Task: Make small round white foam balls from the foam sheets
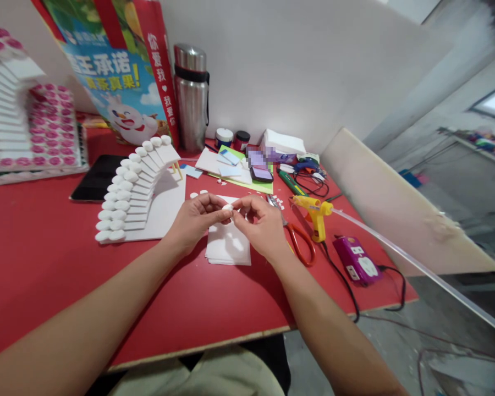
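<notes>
Between my two hands, at the middle of the table, is a small white wad (227, 208) that looks like folded tissue. The fingertips of my left hand (196, 215) pinch it from one side, and those of my right hand (262, 223) from the other. Just below them lies a stack of thin white sheets (229, 247). To the left stands a curved white model staircase (142, 190) on a white base, its outer edge lined with white oval pads (117, 214). A couple of similar pads lie behind my left hand, partly hidden by it.
On the right are a yellow glue gun (317, 212) with a long glue stick, orange-handled scissors (303, 245) and a purple power box (357, 258) with cords. Behind stand a steel thermos (192, 99), small jars and a printed bag (124, 71). A pink-and-white model (51, 126) sits far left.
</notes>
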A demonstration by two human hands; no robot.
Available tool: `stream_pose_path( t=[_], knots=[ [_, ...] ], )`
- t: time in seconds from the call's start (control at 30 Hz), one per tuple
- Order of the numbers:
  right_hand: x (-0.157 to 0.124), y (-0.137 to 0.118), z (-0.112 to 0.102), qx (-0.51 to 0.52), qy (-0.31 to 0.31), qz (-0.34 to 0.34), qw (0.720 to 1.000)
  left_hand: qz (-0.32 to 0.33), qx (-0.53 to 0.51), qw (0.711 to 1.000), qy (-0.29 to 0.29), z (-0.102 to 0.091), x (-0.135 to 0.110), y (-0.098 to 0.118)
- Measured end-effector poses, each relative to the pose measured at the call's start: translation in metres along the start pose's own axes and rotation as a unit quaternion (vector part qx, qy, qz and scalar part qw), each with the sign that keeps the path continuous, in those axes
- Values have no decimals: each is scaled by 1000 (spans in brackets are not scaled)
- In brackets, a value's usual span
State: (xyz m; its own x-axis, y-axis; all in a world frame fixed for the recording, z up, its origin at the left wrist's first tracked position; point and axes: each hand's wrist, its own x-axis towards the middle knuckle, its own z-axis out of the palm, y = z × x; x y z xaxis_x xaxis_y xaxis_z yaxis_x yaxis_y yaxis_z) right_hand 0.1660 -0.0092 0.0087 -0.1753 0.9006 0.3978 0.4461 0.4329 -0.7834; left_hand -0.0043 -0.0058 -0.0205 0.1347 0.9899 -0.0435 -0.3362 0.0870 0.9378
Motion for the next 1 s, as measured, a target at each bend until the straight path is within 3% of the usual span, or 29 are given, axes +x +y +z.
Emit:
stream_pose_path(
  t=[0.37,0.77,0.9,1.0],
  knots=[
    [0,0,-3,-3,-13,-48,999,1,18,1000,5,2,-1,3],
    [1,1,-5,24,-36,-9,999,31,45,999,0,1,-3,4],
    [0,1,-4,120,-32,37,992,9,-16,1000,-12,0,-2,3],
    [2,6,-7,146,12,45,988,-27,-100,994,-31,-1,1,4]
  ],
)
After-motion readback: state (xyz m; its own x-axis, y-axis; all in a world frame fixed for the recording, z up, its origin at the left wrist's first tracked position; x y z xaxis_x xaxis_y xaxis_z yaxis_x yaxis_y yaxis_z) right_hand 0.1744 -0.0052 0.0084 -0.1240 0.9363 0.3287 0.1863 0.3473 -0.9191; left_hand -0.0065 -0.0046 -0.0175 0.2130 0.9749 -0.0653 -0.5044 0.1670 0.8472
